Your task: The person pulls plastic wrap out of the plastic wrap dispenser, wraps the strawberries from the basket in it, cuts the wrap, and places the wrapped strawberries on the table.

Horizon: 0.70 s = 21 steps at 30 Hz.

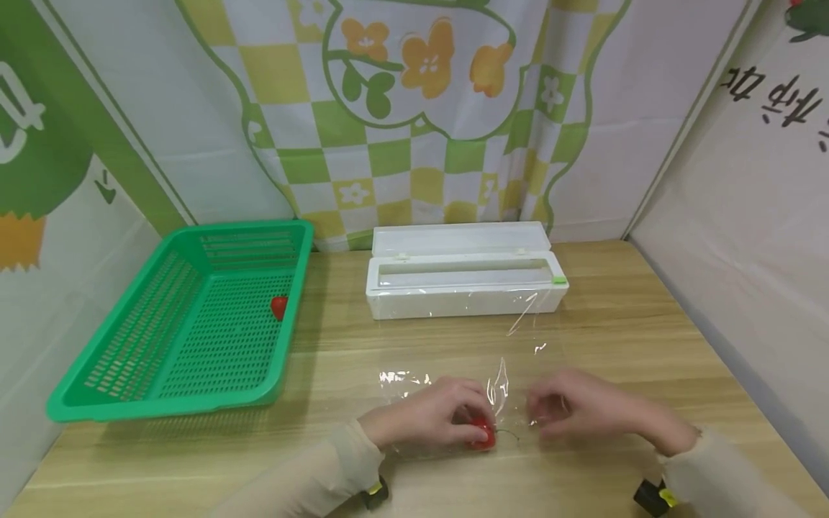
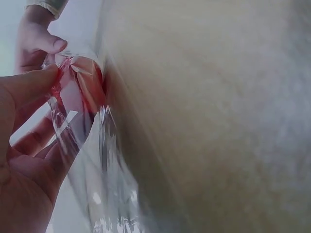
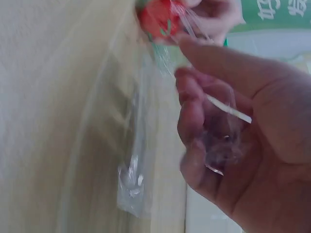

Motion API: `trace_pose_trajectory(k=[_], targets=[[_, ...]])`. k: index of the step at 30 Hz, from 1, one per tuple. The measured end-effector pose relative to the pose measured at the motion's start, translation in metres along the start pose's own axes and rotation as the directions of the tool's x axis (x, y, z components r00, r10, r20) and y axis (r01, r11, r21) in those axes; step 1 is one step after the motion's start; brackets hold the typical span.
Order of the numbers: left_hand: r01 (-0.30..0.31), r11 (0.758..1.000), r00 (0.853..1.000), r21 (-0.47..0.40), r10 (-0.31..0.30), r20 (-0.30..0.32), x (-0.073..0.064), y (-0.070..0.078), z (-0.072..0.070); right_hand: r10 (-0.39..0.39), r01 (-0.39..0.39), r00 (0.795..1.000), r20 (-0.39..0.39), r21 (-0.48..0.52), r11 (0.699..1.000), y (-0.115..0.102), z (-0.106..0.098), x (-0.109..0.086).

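Note:
My left hand [image 1: 447,410] grips a red tomato [image 1: 482,434] low over the table, with clear cling film [image 2: 77,92] drawn over it. Green at the tomato's top shows in the right wrist view. To the right, my right hand [image 1: 583,404] has its fingers curled, a crumpled part of the film [image 3: 221,145] lying between fingers and palm. The film stretches back from the hands to a white cling film box [image 1: 466,303], whose lid [image 1: 460,239] stands up. Its clear edges are hard to trace.
A green basket [image 1: 278,381] stands at the left with another red piece [image 1: 278,307] inside, partly hidden by its rim. Behind the box hangs a checked curtain [image 1: 414,165]. Printed fabric walls close off both sides of the wooden table [image 1: 615,316].

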<state>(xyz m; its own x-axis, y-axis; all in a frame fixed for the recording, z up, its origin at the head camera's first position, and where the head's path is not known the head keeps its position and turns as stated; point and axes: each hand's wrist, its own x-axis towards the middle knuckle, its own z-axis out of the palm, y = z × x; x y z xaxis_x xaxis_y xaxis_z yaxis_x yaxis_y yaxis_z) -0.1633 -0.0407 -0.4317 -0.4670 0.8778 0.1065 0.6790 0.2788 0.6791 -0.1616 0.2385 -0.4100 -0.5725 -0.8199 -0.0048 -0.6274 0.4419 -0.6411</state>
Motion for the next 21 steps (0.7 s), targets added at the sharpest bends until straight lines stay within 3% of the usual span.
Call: trace_pose_trajectory(k=[5,10,15,21], targets=[[-0.002,1.0,1.0,-0.009,0.002,0.005,0.0,0.0,0.0,-0.073,0.059,0.995,0.068,0.196,0.979,0.013,-0.006,-0.011],[0.003,1.0,1.0,-0.002,-0.003,0.01,0.0,0.0,-0.001,0.017,-0.066,0.991,0.134,0.369,0.927,0.023,-0.012,-0.023],[-0.01,1.0,1.0,-0.009,0.01,0.014,0.0,0.001,-0.001,0.045,-0.11,0.988,0.149,0.461,0.881,0.034,-0.018,-0.034],[0.02,1.0,1.0,-0.021,-0.02,0.016,0.0,0.0,0.0,0.063,-0.136,0.986,0.155,0.522,0.842,0.045,-0.025,-0.044]])
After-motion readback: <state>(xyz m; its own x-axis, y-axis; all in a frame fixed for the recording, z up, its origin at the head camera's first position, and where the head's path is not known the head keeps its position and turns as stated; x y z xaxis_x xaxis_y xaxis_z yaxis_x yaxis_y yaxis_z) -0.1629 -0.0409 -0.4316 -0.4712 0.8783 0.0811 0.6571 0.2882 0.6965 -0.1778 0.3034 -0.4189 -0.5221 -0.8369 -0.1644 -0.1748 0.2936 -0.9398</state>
